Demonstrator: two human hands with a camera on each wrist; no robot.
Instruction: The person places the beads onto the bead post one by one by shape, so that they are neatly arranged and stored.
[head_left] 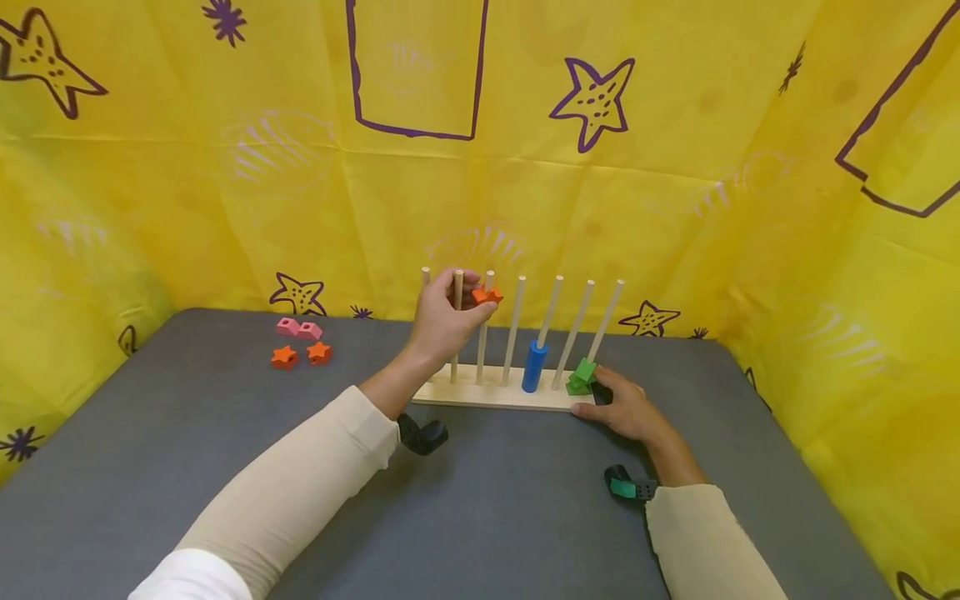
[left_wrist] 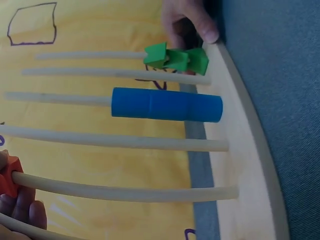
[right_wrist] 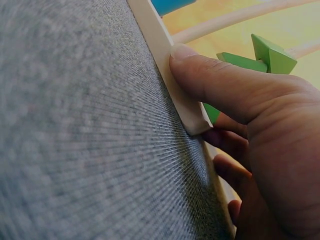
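Note:
In the head view, my left hand (head_left: 441,327) pinches an orange star bead (head_left: 487,295) at the top of the third peg from the left. The left wrist view shows that orange star (left_wrist: 9,179) right at the peg's tip. The pegs rise from a long pale wooden base (head_left: 480,397). My right hand (head_left: 628,410) grips the base's right end, its thumb (right_wrist: 205,75) along the front edge. Green triangular blocks (head_left: 582,377) sit twisted against each other low on the rightmost peg. Blue cylinders (head_left: 535,367) are stacked on the fifth peg.
Left of the base, two more orange stars (head_left: 283,358) lie on the grey table (head_left: 495,500), with pink blocks (head_left: 309,331) just behind them. A yellow patterned cloth (head_left: 420,208) hangs along the back and sides. Dark devices (head_left: 423,435) hang below both wrists.

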